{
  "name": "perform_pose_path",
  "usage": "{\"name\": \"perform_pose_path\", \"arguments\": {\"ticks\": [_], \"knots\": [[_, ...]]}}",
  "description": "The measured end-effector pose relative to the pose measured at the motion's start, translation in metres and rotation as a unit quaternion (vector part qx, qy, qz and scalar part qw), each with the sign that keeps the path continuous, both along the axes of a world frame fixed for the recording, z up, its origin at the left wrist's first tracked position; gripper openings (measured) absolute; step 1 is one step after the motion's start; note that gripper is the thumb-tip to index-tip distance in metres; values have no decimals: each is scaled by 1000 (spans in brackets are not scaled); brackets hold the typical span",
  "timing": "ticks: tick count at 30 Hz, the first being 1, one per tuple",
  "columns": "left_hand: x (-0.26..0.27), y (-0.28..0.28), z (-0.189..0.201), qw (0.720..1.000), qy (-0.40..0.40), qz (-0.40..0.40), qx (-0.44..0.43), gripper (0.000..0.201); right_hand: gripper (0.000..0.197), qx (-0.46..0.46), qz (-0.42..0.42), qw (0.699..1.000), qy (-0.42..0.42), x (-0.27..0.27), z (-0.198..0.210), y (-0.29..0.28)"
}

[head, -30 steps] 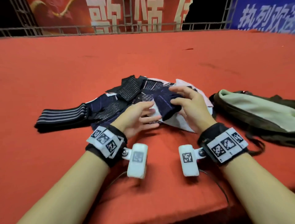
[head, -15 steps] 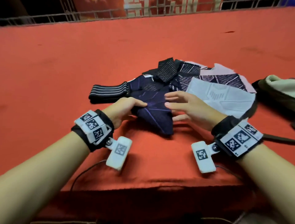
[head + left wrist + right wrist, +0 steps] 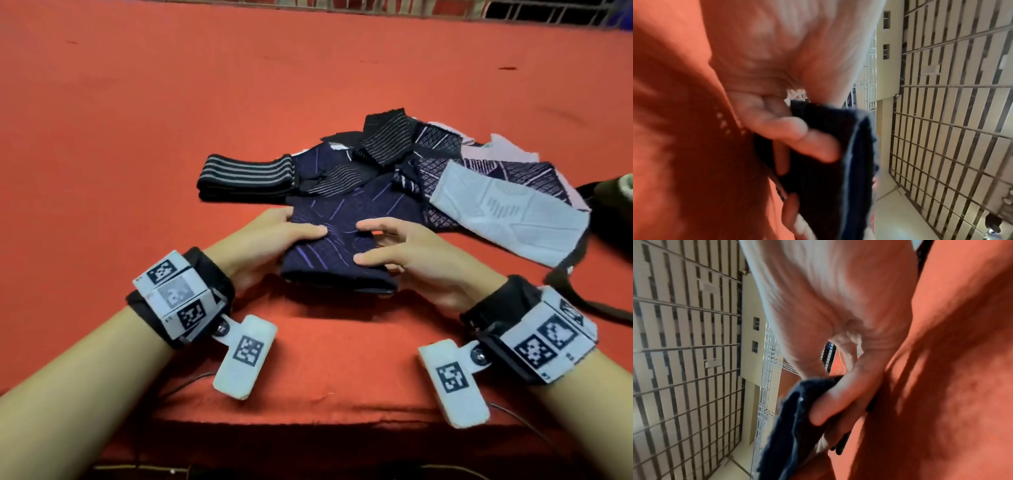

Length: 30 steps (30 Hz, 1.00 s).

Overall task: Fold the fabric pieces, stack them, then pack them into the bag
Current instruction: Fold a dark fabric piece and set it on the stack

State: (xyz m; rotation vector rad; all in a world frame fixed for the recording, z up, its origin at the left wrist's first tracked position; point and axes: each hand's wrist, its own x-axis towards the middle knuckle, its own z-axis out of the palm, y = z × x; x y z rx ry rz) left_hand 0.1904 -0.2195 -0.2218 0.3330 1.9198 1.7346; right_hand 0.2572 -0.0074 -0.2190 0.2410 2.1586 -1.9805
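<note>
The task looks to be in its early part: one striped black piece point(image 3: 245, 180) lies folded just left of the pile point(image 3: 428, 171), and the rest of the pile is a loose heap of dark patterned and pale pieces, none of them stacked yet. The bag point(image 3: 613, 202) sits at the far right of the pile, only its edge in view, and as far as can be seen nothing has gone into it. The piece in hand is a navy cloth point(image 3: 337, 253) with purple lines, drawn to the near side of the pile and doubled over, its folded edge toward the person; folding it seems to be the present step, with the remaining pieces, the stacking and the packing all left to do. The left hand point(image 3: 274, 240) pinches the cloth's left edge, thumb on top and fingers point(image 3: 797, 129) curled under it, as the left wrist view shows. The right hand point(image 3: 407, 257) takes the right edge likewise: its thumb lies on the top face, some fingers stretch flat across the cloth, and the right wrist view shows fingers point(image 3: 838, 399) tucked beneath the edge. So the cloth lies between the two hands, resting on the red table point(image 3: 171, 102) just nearer than the pile.
</note>
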Motion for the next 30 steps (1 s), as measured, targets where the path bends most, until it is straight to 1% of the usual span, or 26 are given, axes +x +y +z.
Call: {"name": "perform_pose_path", "arguments": {"ticks": [1,3,4,5,7,8,10,12,14,15,18,20,22,26,28,30], "knots": [[-1,0,0,999,-1,-20,-38,36,52,22,16,1000,-1,0,1,4],[-2,0,0,988,-3,-79,-130,39,45,64,49,997,-14,1,1,13],[-4,-1,-1,983,-8,-92,-157,40,39,72,61,995,-26,2,1,16],[-7,1,1,982,-14,-89,-167,42,32,68,71,995,-35,3,3,20],[-16,3,1,986,-20,-55,-158,43,21,63,105,991,-52,4,7,27],[-22,4,1,988,-20,-38,-151,41,21,66,127,988,-60,4,10,29],[-30,6,-1,989,-22,-20,-146,28,23,71,151,984,-63,3,11,31],[-35,5,-5,989,-20,-14,-144,14,20,69,130,988,-45,-1,10,32],[-36,4,-8,991,-26,-18,-131,10,13,49,78,995,-26,-8,8,32],[-35,4,-8,992,-30,-23,-122,14,16,29,51,998,-24,-12,6,32],[-32,2,-7,995,-39,-21,-87,21,38,-18,-6,1000,-22,-22,3,30],[-31,1,-7,996,-42,-27,-72,22,47,-13,-29,999,-10,-26,1,27],[-28,-1,-7,996,-43,-45,-64,27,48,-2,-51,999,16,-28,0,27],[-27,-4,-2,996,-68,-53,-29,31,43,1,-76,995,58,-31,-2,31],[-27,-5,-1,994,-91,-52,-14,29,45,-16,-73,996,39,-33,-5,33],[-28,-5,-2,995,-84,-50,-16,29,43,-34,-42,999,3,-34,-9,34]]}}
